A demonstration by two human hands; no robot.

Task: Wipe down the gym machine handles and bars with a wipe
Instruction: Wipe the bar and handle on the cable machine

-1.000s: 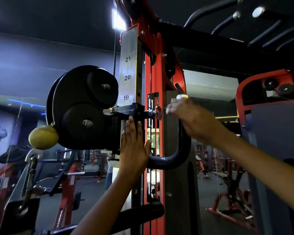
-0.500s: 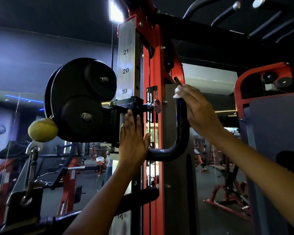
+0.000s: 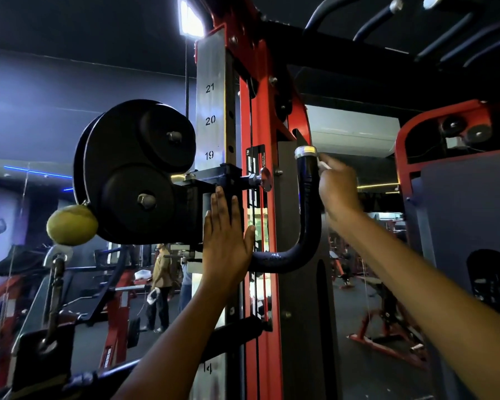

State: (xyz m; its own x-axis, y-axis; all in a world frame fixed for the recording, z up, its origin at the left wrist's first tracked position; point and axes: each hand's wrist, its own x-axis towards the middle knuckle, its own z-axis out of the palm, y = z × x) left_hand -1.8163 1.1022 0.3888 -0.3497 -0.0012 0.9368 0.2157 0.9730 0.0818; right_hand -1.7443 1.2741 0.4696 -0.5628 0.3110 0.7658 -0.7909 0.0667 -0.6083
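While the left hand [image 3: 227, 243] lies flat with straight fingers against the numbered steel upright [image 3: 211, 116] — thumb spread toward the bend of the handle [image 3: 308, 226] — the right hand [image 3: 339, 189] is curled, pinching a white wipe [image 3: 324, 164] against the outer side of the handle's vertical part. The wipe sits at the fingertips, just below the chrome end cap [image 3: 305, 152] (only a small corner shows). Left of the left hand: black pulley housing [image 3: 136, 171], yellow ball [image 3: 71, 225].

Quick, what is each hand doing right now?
Left hand: open, fingers straight, flat against the upright post.
Right hand: fingers curled, holding the white wipe against the black handle.
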